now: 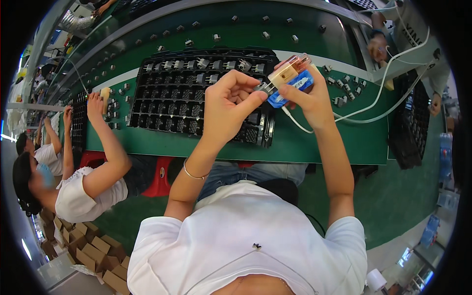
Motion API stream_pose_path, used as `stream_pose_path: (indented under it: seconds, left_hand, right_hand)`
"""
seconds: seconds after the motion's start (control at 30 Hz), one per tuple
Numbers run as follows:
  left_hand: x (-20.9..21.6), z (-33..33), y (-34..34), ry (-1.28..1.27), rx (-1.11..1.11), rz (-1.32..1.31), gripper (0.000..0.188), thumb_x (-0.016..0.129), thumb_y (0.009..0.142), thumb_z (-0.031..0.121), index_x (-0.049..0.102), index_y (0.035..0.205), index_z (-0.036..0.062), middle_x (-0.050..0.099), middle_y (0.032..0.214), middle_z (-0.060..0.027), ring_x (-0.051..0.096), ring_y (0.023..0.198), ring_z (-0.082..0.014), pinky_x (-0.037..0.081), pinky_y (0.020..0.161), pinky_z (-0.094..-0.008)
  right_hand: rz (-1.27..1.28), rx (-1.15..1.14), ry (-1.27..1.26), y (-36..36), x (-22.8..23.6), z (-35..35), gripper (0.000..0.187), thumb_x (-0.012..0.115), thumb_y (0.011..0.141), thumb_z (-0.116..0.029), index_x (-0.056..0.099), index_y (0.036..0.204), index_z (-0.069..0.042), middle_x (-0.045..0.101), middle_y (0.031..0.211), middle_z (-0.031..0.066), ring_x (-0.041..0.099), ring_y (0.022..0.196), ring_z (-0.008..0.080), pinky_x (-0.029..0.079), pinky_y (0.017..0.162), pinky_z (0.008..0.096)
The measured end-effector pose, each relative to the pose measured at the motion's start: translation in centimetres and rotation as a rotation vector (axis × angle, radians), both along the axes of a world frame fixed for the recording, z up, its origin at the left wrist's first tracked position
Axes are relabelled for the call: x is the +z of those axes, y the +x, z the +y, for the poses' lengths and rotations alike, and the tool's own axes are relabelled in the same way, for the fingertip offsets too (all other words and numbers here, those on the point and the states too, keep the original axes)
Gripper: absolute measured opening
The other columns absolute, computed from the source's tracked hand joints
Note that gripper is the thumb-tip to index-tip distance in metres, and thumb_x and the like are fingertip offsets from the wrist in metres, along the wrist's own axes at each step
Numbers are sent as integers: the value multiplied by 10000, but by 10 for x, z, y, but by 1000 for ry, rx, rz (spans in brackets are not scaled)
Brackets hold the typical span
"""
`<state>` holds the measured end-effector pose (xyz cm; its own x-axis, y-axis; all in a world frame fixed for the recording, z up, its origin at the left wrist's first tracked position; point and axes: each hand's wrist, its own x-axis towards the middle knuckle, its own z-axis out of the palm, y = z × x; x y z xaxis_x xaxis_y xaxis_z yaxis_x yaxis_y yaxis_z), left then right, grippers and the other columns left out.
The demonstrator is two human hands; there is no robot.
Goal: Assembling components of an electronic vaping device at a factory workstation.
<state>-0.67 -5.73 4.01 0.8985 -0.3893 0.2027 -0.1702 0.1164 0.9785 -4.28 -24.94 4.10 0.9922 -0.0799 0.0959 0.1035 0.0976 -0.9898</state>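
My right hand (317, 101) is closed around a small block-shaped test fixture (282, 77), beige and clear, with blue tape (301, 83) on its side. A white cable (294, 122) hangs below it. At the fixture's left end is a small plug adapter (266, 87) with metal prongs, and my left hand (227, 104) pinches it between thumb and fingertips. Whether the prongs sit inside the fixture cannot be made out. Behind my left hand lies a black compartment tray (268, 133), its far rows holding several grey plug adapters (202, 63).
More adapters (349, 87) lie loose right of my right hand. Others sit spaced along the green belt (241, 30) beyond. White cables (378, 98) cross the bench's right side. A co-worker (93, 191) works at the left; another person's hand (377, 47) is far right. Stacked black trays (408, 147) stand right.
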Motion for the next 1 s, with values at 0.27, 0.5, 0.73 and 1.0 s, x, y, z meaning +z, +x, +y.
stream_pose_path:
  seconds: [0.27, 0.5, 0.73, 1.0]
  left_hand:
    - [-5, -1, -7, 9, 63, 71, 178, 755, 841, 34, 626, 941, -36, 684, 813, -60, 587, 636, -29, 460, 545, -164]
    - [-5, -3, -10, -73, 6, 159, 176, 758, 839, 57, 625, 915, -29, 678, 729, -41, 588, 640, -22, 436, 559, -165]
    - [-1, 27, -8, 569, 281, -333, 316, 858, 708, 238, 611, 798, 63, 573, 614, -10, 480, 512, -108, 372, 480, -266]
    - [-4, 42, -20, 1234, 295, -599, 490, 769, 745, 496, 567, 683, 55, 582, 605, -89, 583, 554, -291, 425, 501, -409]
  right_hand:
    - [147, 66, 121, -3, -16, 0, 455, 771, 777, -218, 606, 1160, -36, 677, 917, 24, 616, 667, 69, 439, 482, 190]
    - [158, 142, 200, -9, -22, -1, 502, 779, 793, -256, 585, 1203, -41, 674, 1001, 31, 628, 732, 65, 438, 485, 188]
    - [106, -44, 110, -7, -35, -37, 514, 770, 809, -289, 588, 1215, -30, 677, 1007, 45, 629, 732, 70, 456, 540, 183]
    - [15, -559, -836, 10, -68, -85, 559, 759, 790, -274, 595, 1215, 49, 700, 920, 145, 668, 777, 181, 530, 727, 294]
